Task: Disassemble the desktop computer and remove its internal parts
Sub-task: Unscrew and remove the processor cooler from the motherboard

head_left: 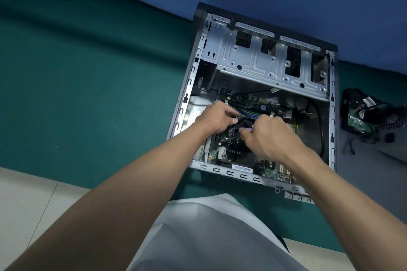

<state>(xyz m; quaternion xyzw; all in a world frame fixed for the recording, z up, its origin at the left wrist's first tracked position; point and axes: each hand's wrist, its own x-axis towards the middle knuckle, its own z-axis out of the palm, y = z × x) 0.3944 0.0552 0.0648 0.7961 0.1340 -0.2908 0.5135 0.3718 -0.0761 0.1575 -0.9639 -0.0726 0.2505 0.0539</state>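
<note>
- Left hand (pixel 214 117), bare arm outstretched, fingers curled, grasp hidden.
- Right hand (pixel 272 137) just beside it, fingers curled round a purple-capped tool (pixel 249 130).

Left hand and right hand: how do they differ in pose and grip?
The left hand curls its fingers beside the memory slots; the right hand sits nearer the viewer. The right hand pinches a purple-tipped object; what the left hand grips, if anything, is hidden. Both reach inside the open computer case.

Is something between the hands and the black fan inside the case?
Nothing visible does. The left hand and the right hand, which pinches a purple-ended tool, are both at the fan inside the open case; the black cable runs further right.
</note>
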